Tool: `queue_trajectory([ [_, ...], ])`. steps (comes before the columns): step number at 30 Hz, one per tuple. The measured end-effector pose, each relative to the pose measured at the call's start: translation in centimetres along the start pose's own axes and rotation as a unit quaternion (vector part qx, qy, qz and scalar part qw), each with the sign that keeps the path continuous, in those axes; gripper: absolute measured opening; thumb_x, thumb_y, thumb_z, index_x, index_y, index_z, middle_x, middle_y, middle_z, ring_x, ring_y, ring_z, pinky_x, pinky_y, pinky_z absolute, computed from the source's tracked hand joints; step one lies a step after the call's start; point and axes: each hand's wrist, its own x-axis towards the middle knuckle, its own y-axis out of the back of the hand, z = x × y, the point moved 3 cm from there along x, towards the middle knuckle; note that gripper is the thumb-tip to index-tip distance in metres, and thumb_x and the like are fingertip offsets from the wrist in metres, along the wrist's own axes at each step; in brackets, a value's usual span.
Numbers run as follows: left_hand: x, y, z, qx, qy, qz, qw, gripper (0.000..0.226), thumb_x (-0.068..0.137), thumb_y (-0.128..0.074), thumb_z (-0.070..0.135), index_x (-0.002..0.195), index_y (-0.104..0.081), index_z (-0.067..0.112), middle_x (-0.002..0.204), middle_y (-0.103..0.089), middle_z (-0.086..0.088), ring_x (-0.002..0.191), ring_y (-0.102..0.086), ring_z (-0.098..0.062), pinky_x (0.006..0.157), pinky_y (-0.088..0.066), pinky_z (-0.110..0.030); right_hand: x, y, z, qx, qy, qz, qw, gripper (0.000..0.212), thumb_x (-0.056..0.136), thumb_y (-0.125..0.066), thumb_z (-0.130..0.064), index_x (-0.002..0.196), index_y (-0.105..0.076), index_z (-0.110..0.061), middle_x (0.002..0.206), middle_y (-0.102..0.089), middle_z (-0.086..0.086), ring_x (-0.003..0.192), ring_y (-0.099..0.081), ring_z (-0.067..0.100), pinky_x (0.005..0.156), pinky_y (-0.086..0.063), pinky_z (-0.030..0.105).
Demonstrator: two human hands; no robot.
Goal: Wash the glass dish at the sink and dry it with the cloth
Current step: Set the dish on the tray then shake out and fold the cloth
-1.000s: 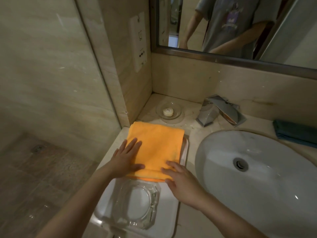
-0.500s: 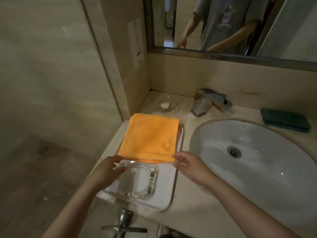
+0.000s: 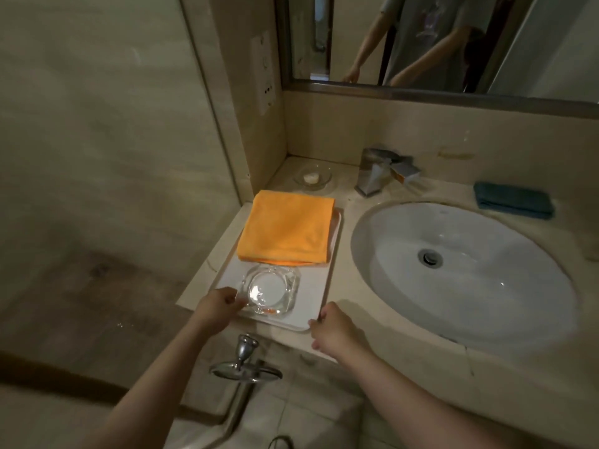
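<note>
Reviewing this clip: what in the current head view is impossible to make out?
- Left hand: its fingertips curl over the near left edge of the white tray; whether they touch the glass dish is unclear.
- Right hand: seen from the back at the tray's near right corner; its grip is hidden.
- Glass dish: wet or dry is unreadable through clear glass.
- Faucet: motion-blurred.
- Orange cloth: hides the tray's far half.

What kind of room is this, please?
Most likely a bathroom: an oval white ceramic basin set in a beige stone counter, a chrome tap behind it, and a wall mirror above.
</note>
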Motion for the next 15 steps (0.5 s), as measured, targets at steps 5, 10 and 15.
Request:
queue_trajectory([
  [5,0.4,0.1,0.2,-0.152,0.014,-0.024,0.988,0.009,0.087,-0.063,0.019,0.082,-0.064,0.011,0.075,-0.059,-0.007,0.070,-0.051,-0.018,0.057,-0.035,-0.025,-0.1,-0.9,0.0,0.012,-0.029,0.052,0.998,0.021,0.076,-0.043,-0.034,0.094,-0.047,-0.023,0.098,-0.068,0.004,0.085,-0.068,0.025,0.081,-0.052,0.035],
  [10,1.0,0.1,-0.2,-0.177,0.017,-0.072,0.981,0.013,0.086,-0.063,0.017,0.079,-0.060,0.006,0.066,-0.047,-0.007,0.055,-0.038,-0.014,0.047,-0.027,-0.024,-0.6,-1.4,-0.7,0.081,-0.056,0.073,0.992,0.020,0.089,-0.044,-0.017,0.108,-0.047,-0.011,0.105,-0.064,0.009,0.074,-0.067,0.021,0.044,-0.039,0.020],
  [15,1.5,-0.1,-0.5,-0.177,-0.003,-0.093,0.980,0.033,0.086,-0.062,0.015,0.058,-0.045,0.011,0.056,-0.037,-0.002,0.050,-0.031,-0.012,0.044,-0.022,-0.023,-0.9,-2.3,-1.2,0.125,-0.076,0.149,0.978,0.019,0.087,-0.044,-0.011,0.105,-0.049,-0.007,0.108,-0.063,0.012,0.082,-0.068,0.030,0.066,-0.055,0.033],
])
